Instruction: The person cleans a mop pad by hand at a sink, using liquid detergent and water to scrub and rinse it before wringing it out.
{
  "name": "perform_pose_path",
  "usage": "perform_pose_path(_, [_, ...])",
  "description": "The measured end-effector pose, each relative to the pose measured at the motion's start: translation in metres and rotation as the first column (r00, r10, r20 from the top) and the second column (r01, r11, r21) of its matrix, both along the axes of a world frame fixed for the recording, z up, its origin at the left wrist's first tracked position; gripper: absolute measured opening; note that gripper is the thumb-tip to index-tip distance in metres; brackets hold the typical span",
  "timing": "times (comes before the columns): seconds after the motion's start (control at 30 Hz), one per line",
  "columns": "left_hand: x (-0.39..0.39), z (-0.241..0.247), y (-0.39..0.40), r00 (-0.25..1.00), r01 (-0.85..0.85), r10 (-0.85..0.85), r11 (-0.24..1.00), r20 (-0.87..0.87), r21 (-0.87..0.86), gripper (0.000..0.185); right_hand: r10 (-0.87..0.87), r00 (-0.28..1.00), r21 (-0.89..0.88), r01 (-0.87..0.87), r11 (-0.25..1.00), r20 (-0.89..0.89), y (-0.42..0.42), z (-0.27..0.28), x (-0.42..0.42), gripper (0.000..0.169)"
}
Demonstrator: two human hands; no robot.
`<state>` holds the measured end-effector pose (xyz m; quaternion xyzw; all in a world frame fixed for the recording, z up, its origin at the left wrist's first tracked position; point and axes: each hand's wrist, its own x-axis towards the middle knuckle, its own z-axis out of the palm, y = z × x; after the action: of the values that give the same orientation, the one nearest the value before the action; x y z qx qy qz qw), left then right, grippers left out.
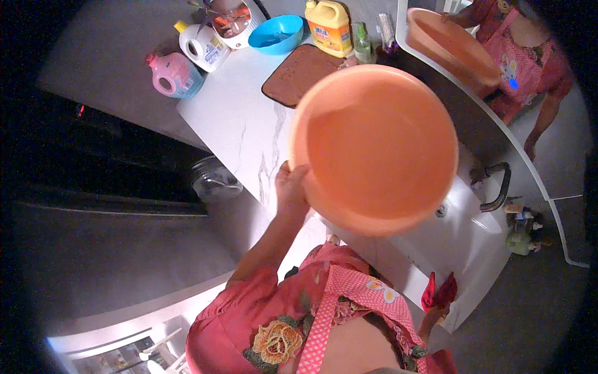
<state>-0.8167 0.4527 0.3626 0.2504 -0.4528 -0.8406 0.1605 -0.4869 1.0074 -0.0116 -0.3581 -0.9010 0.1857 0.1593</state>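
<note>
My left hand (293, 189) grips the near-left rim of a large orange plastic basin (378, 149). The basin is raised, its empty inside facing the camera, and covers part of the counter and the sink. At the lower right my right hand (438, 315) holds a bunched red cloth (438, 292) over the counter beside the sink. A white sink (448, 238) with a dark curved faucet (502, 187) lies partly behind the basin.
A brown mat (294, 77), blue bowl (276, 35), yellow jug (329, 28) and pink detergent bottle (175, 75) stand at the back. Bottles (521, 233) stand right of the faucet. A mirror (556, 154) borders the right side. A clear jar (216, 180) lies left of the counter.
</note>
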Motion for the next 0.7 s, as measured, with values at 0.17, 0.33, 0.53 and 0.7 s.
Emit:
perform_pose_path(0.17, [-0.027,-0.011,-0.084,0.996,-0.011,0.011,1.0,-0.09,0.007,0.039,0.0,0.997,-0.025,0.002,1.0,0.072,-0.029,0.046,-0.031,0.043])
perform_pose_path(0.33, [-0.083,-0.016,-0.161,0.983,-0.182,0.183,0.983,-0.014,0.039,0.036,0.021,0.991,0.012,-0.023,1.0,0.129,-0.045,0.075,-0.048,0.043])
perform_pose_path(0.53, [-0.123,-0.034,-0.191,0.975,-0.214,0.221,0.963,-0.025,0.162,0.016,0.019,0.978,0.084,-0.037,0.996,0.208,-0.07,0.095,-0.066,0.044])
perform_pose_path(0.7, [-0.155,-0.046,-0.207,0.975,-0.218,0.209,0.967,0.081,0.134,0.006,0.102,0.896,0.311,-0.254,0.916,0.433,-0.136,0.161,-0.143,0.045])
